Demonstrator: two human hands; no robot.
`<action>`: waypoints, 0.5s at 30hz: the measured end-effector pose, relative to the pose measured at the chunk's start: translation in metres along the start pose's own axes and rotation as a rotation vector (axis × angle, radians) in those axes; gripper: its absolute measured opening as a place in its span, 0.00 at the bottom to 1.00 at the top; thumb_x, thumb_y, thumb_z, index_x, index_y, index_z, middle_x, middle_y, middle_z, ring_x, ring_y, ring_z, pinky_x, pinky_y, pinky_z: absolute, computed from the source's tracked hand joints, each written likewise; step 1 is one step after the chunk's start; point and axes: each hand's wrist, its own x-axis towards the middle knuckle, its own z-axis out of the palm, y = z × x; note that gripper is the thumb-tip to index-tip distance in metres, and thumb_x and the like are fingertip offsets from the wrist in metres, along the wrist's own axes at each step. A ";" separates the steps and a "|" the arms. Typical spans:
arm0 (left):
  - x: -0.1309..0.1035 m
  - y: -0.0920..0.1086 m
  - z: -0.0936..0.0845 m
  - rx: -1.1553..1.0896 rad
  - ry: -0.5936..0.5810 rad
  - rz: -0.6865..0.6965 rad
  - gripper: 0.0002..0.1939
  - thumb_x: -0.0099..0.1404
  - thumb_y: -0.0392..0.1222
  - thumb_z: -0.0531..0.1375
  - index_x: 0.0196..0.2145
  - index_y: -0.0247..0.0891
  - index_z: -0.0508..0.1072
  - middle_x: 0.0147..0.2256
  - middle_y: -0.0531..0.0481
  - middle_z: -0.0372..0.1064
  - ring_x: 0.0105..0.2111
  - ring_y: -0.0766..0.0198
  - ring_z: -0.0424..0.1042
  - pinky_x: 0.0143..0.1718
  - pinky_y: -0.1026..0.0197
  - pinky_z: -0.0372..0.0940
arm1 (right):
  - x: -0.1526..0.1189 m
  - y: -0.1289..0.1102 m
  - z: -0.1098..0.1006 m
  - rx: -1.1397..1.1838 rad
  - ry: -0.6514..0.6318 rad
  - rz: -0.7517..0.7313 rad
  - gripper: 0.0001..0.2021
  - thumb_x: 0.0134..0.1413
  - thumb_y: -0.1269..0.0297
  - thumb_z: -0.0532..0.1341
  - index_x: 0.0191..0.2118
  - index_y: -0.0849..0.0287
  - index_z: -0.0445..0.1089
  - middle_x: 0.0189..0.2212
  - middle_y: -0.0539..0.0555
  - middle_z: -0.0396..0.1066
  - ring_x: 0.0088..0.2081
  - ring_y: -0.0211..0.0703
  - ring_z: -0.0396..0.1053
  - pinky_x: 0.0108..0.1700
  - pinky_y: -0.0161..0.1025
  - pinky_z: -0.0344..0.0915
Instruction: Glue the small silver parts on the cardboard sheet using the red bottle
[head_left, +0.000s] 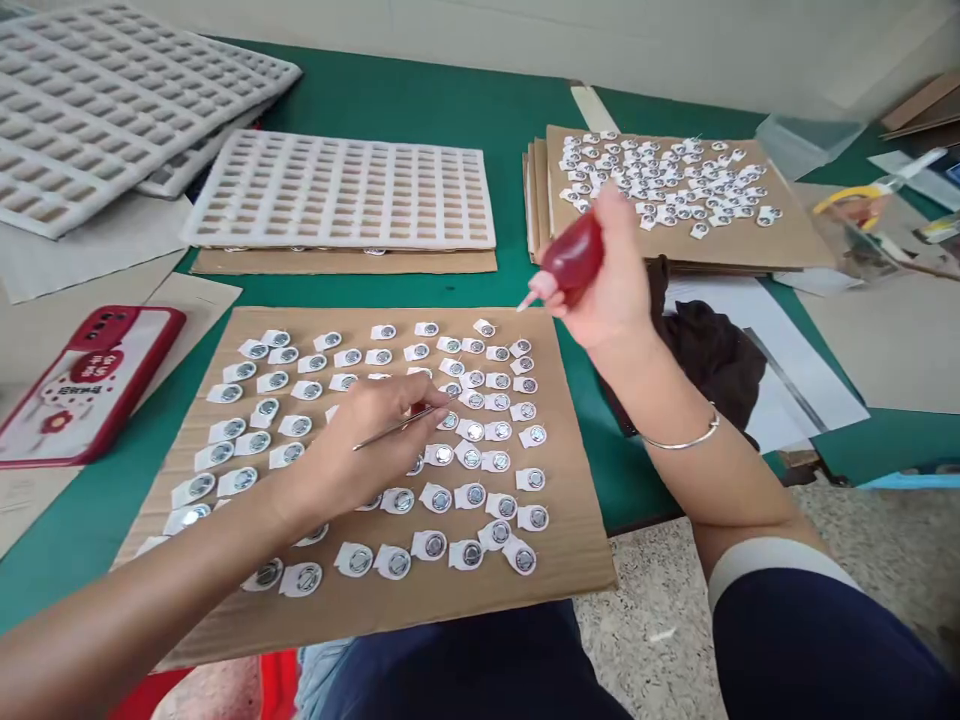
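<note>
My left hand [382,430] is over the middle of a cardboard sheet [570,540], its fingers closed on thin metal tweezers [390,433]. Rows of small white tabs with round silver pieces [398,562] lie on that sheet; my left hand and forearm hide some of them. Above the sheet's upper right corner, my right hand [615,280] is wrapped round a red squeeze bottle [574,255]. The bottle's pale nozzle points down and to the left, apart from the sheet.
White slotted trays [341,190] sit at the back left and centre. A cardboard stack [750,240] with many tabs is at the back right. A red-edged phone [86,385] lies left, dark cloth [712,360] right, and yellow-handled scissors [847,197] far right.
</note>
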 end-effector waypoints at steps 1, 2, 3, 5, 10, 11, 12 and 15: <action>0.000 -0.001 0.000 0.005 0.006 -0.008 0.06 0.61 0.42 0.55 0.35 0.43 0.71 0.32 0.55 0.72 0.29 0.69 0.69 0.26 0.66 0.61 | 0.002 0.004 0.012 0.094 -0.070 -0.015 0.24 0.42 0.35 0.50 0.28 0.54 0.53 0.21 0.46 0.59 0.19 0.33 0.62 0.16 0.32 0.45; 0.000 -0.003 -0.001 0.011 0.009 -0.015 0.06 0.61 0.42 0.55 0.35 0.43 0.70 0.32 0.55 0.72 0.30 0.69 0.69 0.27 0.66 0.61 | 0.004 0.008 0.022 0.132 -0.134 -0.012 0.23 0.42 0.37 0.53 0.28 0.54 0.55 0.20 0.45 0.60 0.19 0.33 0.63 0.15 0.32 0.45; 0.000 -0.004 -0.001 0.018 0.012 -0.018 0.06 0.61 0.42 0.55 0.35 0.42 0.70 0.32 0.55 0.72 0.30 0.68 0.69 0.27 0.65 0.62 | 0.004 0.011 0.032 0.153 -0.182 -0.043 0.22 0.43 0.39 0.54 0.28 0.55 0.56 0.20 0.45 0.60 0.19 0.34 0.64 0.15 0.31 0.46; 0.000 -0.007 -0.001 0.033 0.019 -0.005 0.05 0.61 0.41 0.55 0.35 0.42 0.70 0.32 0.54 0.72 0.30 0.68 0.69 0.29 0.65 0.62 | 0.004 0.015 0.047 0.155 -0.265 -0.116 0.21 0.45 0.41 0.56 0.24 0.56 0.55 0.18 0.46 0.59 0.20 0.35 0.64 0.15 0.31 0.49; -0.001 -0.010 0.003 0.077 0.063 0.135 0.06 0.61 0.35 0.54 0.36 0.41 0.69 0.35 0.52 0.71 0.33 0.66 0.70 0.33 0.62 0.64 | -0.001 0.016 0.066 0.172 -0.305 -0.166 0.18 0.48 0.47 0.57 0.25 0.57 0.56 0.17 0.45 0.57 0.17 0.35 0.64 0.14 0.30 0.48; -0.001 -0.010 0.004 0.077 0.070 0.140 0.06 0.61 0.35 0.54 0.36 0.41 0.69 0.35 0.52 0.71 0.33 0.66 0.70 0.34 0.62 0.64 | -0.001 0.017 0.066 0.166 -0.288 -0.152 0.17 0.48 0.47 0.57 0.26 0.57 0.56 0.17 0.45 0.56 0.17 0.35 0.64 0.14 0.30 0.48; -0.001 -0.010 0.004 0.075 0.073 0.126 0.06 0.61 0.35 0.54 0.36 0.41 0.69 0.35 0.51 0.71 0.33 0.66 0.70 0.34 0.62 0.64 | -0.001 0.018 0.065 0.154 -0.269 -0.137 0.17 0.48 0.47 0.57 0.26 0.56 0.56 0.17 0.45 0.56 0.17 0.36 0.64 0.14 0.31 0.48; 0.000 -0.009 0.002 0.068 0.060 0.044 0.06 0.61 0.38 0.55 0.36 0.40 0.69 0.34 0.51 0.72 0.32 0.66 0.70 0.33 0.62 0.64 | 0.001 0.019 0.060 0.076 -0.221 -0.105 0.17 0.47 0.47 0.57 0.25 0.55 0.54 0.18 0.45 0.57 0.18 0.36 0.65 0.14 0.32 0.50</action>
